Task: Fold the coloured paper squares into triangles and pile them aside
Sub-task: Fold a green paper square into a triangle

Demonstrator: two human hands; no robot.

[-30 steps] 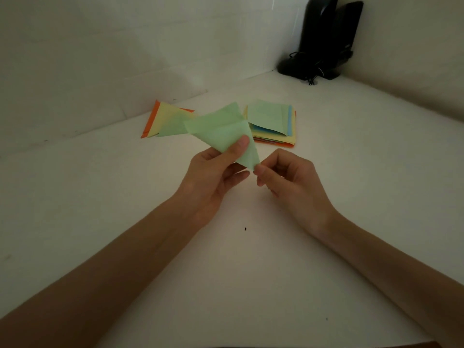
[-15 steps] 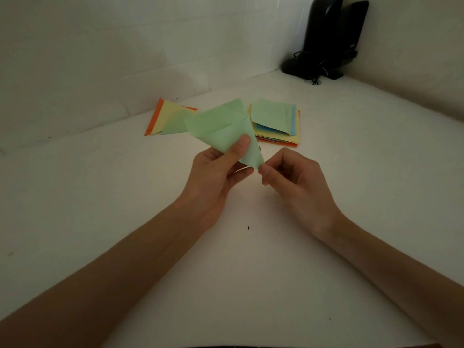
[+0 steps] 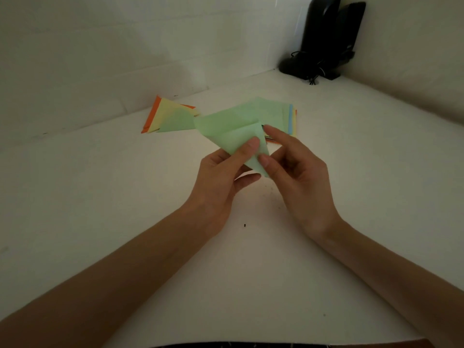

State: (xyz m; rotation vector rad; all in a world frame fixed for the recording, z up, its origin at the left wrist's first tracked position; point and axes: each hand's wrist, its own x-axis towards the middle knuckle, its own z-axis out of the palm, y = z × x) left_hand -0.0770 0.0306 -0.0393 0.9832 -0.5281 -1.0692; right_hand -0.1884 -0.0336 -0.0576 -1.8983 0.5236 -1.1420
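Note:
I hold a light green paper square (image 3: 227, 129), partly folded over on itself, above the white table. My left hand (image 3: 223, 177) pinches it with the thumb on top. My right hand (image 3: 297, 172) pinches its lower right corner between thumb and fingers. Behind it at the left lies a pile of folded triangles (image 3: 170, 116), orange, yellow and green. A stack of unfolded coloured squares (image 3: 286, 116) lies behind my right hand, partly hidden by the held paper.
The white table (image 3: 125, 197) meets white walls at the back and right. A black device with a cable (image 3: 324, 41) stands in the far right corner. A small dark speck (image 3: 244, 225) lies on the table between my forearms.
My right hand has moved up and left onto the paper's lower corner, its thumb now on the sheet beside my left thumb. The paper has shifted slightly to the right.

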